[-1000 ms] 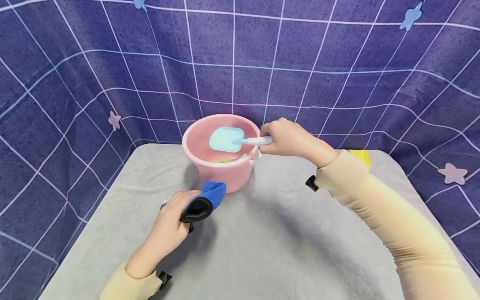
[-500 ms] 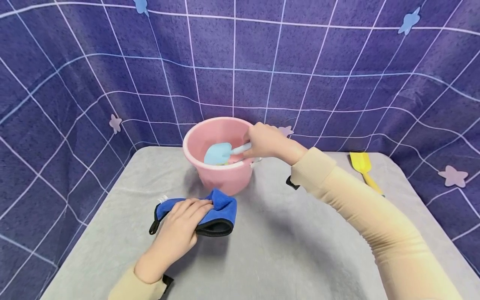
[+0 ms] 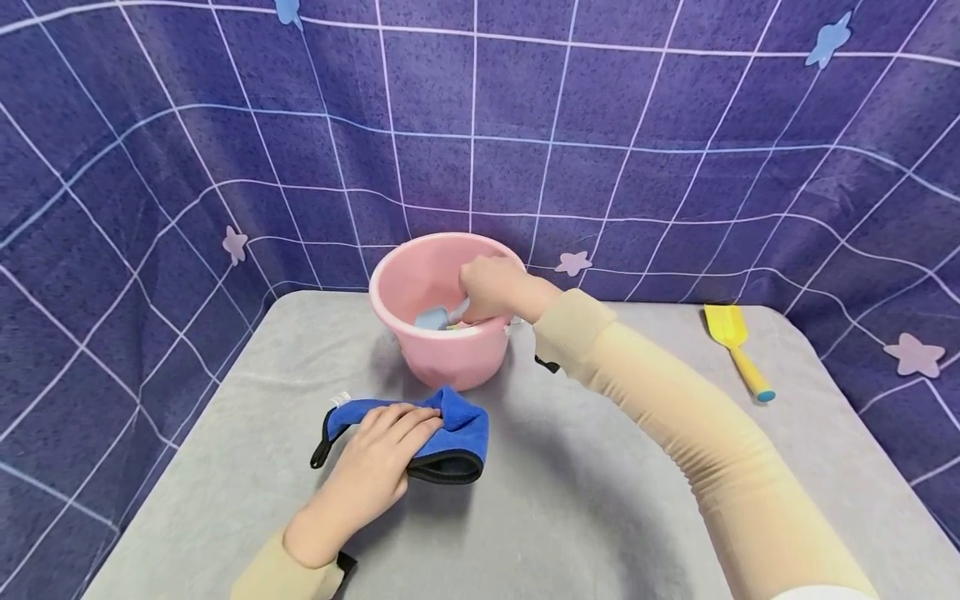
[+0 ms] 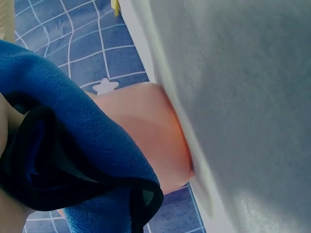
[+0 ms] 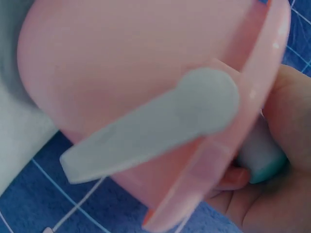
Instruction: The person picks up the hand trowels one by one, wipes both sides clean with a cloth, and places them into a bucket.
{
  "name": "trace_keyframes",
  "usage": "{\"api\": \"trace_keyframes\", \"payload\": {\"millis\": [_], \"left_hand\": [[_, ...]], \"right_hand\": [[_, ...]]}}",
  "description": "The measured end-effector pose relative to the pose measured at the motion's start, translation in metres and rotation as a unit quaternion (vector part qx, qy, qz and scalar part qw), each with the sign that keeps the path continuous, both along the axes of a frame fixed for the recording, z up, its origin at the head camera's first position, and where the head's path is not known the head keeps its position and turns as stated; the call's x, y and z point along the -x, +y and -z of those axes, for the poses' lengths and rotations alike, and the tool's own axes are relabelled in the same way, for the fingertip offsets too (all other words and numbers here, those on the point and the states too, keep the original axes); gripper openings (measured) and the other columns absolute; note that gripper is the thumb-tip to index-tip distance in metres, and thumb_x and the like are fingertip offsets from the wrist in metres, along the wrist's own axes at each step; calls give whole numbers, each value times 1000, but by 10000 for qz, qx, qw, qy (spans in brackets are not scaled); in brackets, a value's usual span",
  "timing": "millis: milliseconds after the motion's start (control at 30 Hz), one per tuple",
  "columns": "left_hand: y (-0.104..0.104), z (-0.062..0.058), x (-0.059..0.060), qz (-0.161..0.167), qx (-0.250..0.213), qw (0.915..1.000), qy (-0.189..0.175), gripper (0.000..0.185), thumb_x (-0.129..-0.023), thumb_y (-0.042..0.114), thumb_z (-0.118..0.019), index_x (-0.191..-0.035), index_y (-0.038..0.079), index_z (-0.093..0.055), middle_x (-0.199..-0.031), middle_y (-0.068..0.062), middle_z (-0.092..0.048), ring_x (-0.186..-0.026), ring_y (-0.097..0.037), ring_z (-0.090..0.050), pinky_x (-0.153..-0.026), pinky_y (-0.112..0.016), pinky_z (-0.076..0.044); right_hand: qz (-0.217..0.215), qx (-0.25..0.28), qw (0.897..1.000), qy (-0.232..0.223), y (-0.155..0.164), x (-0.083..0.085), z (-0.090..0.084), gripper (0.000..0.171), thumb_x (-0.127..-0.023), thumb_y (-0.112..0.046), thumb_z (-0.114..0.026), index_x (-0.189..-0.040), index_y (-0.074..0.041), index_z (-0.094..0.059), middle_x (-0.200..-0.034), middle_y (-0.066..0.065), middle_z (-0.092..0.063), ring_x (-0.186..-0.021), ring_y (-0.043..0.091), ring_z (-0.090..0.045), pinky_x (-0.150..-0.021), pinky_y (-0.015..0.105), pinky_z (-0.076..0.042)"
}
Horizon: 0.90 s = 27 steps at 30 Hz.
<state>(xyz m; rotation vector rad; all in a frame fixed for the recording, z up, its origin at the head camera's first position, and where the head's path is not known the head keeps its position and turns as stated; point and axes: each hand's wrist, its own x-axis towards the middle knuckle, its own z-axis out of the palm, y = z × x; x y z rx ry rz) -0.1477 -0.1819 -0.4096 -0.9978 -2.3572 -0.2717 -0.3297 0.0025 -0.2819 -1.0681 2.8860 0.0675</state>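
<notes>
Blue shovel (image 3: 432,317) in right hand (image 3: 491,288)

A pale blue toy spade (image 3: 432,317) sat blade-down inside a pink plastic bucket (image 3: 420,275), its white handle gripped at the rim by the right hand (image 3: 491,287). The bucket stood upright near the middle of the bench's far edge. Just in front of it, a blue cloth with black edging (image 3: 450,437) lay bunched on the bench, pressed under the left hand (image 3: 375,471).
</notes>
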Motion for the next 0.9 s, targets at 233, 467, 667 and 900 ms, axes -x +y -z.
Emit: {"api": "trace_keyframes", "payload": {"millis": [233,467,667,900], "left_hand": [[1,2,1,41,-33,10000,15,52,-70,-7,-41,-115,8,-62,-116,-6,-62,-106,-25,-55,-88,-44,-43],[4,3,2,94,-78,9999,5,53,-69,-8,-42,-116,8,-61,-116,-5,-62,-106,-24,-55,-88,-44,-43],[6,2,2,87,-70,9999,-33,53,-70,-8,-41,-116,9,-61,-117,-5,-62,-106,-24,-55,-89,-44,-43],[6,2,1,80,-89,9999,-48,54,-70,-8,-41,-117,9,-61,-118,-4,-62,-107,-24,-55,-90,-43,-43]], "right_hand": [[67,75,9986,-522,-10,6,13,29,-78,-39,-68,-77,-12,-56,-77,1,-59,-71,20,-57,-62,38,-49],[278,-86,9977,-619,-20,13,28,25,-79,-36,-69,-76,-13,-58,-78,1,-60,-70,21,-57,-63,40,-50],[488,-181,9962,-697,-23,17,33,25,-80,-38,-69,-82,-14,-62,-84,1,-62,-74,21,-58,-67,41,-49],[587,-351,9938,-879,-18,19,34,21,-80,-34,-67,-83,-13,-63,-85,2,-62,-75,20,-58,-66,36,-49]]}}
